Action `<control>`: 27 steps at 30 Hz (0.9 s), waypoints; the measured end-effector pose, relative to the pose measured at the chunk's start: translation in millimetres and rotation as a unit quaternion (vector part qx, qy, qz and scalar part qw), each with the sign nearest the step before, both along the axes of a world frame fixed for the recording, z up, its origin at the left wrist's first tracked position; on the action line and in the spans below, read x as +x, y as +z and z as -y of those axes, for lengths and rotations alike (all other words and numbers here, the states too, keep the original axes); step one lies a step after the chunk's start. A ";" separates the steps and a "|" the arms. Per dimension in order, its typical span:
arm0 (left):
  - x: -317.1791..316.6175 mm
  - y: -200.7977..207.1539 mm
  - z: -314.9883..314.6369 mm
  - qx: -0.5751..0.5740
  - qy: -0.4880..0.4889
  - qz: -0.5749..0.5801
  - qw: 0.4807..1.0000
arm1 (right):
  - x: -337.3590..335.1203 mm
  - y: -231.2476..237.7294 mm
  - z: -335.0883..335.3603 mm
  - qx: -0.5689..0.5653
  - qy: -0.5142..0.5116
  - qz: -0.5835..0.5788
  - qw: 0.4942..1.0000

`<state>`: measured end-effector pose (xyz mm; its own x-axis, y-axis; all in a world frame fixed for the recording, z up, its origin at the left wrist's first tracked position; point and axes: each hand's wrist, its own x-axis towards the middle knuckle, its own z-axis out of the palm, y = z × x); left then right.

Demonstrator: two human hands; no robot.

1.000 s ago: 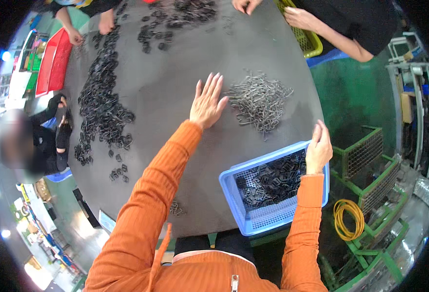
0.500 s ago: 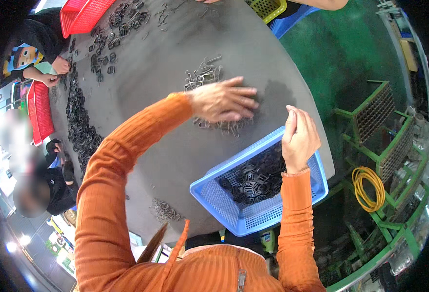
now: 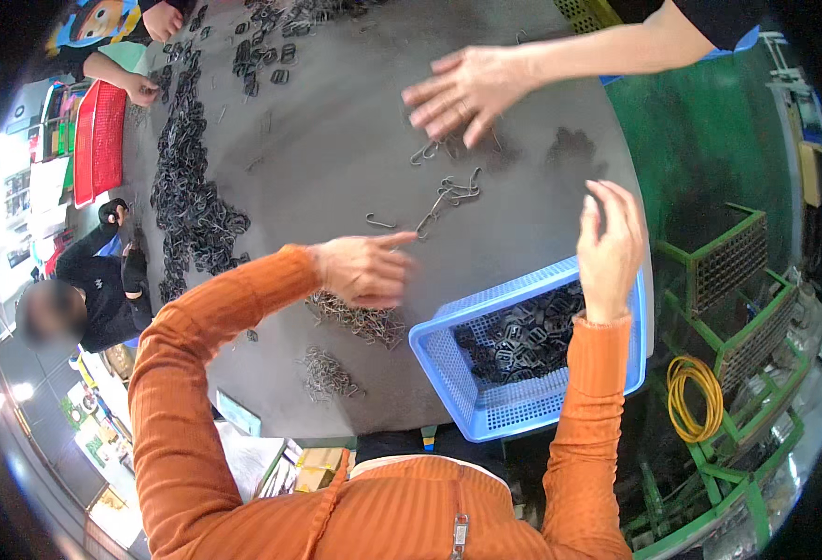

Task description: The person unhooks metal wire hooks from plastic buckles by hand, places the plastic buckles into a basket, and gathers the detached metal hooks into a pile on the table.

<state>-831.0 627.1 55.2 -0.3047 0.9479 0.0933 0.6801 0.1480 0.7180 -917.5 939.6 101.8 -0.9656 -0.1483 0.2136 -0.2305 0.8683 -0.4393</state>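
My left hand [image 3: 366, 271], somewhat blurred, is low over the grey table, fingers stretched and apart. Just below it lies a pile of wire hooks [image 3: 360, 322], partly hidden by the hand. A few loose wire hooks [image 3: 456, 193] are scattered beyond my fingertips. My right hand [image 3: 613, 245] is raised over the right side of a blue plastic basket [image 3: 504, 416], its thumb apart from the fingers and nothing visible in it. Black buckle-like pieces [image 3: 523, 341] fill part of the basket. Another person's hand [image 3: 472, 91] spreads over more hooks at the far side.
A long heap of black buckles [image 3: 192, 201] runs along the table's left. A smaller hook pile [image 3: 329, 375] lies near the front edge. Other people sit at the left by a red basket [image 3: 100, 145]. Green metal racks [image 3: 728, 266] with a coiled yellow hose [image 3: 694, 399] stand right.
My left hand has swept nearer and left, and the hook pile has come with it, leaving a few loose hooks behind. Another person's arm has reached in from the upper right.
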 end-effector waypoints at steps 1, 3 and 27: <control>-18.2 -1.7 -7.5 0.008 0.010 -0.003 1.000 | -5.7 -1.7 8.5 -0.055 0.018 0.028 0.998; -54.5 -5.7 -22.0 0.074 0.043 -0.085 0.993 | -9.6 -2.1 18.2 -0.068 0.032 0.032 0.997; -146.8 -63.2 -84.1 -0.025 0.041 -0.135 0.990 | 1.8 -13.6 22.7 -0.102 -0.019 0.032 0.994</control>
<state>-977.8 711.2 -8.0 -0.3507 0.9268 0.1343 0.8304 0.2414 0.5022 -915.8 916.9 88.2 -0.9823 -0.0710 0.1735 -0.1650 0.7668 -0.6204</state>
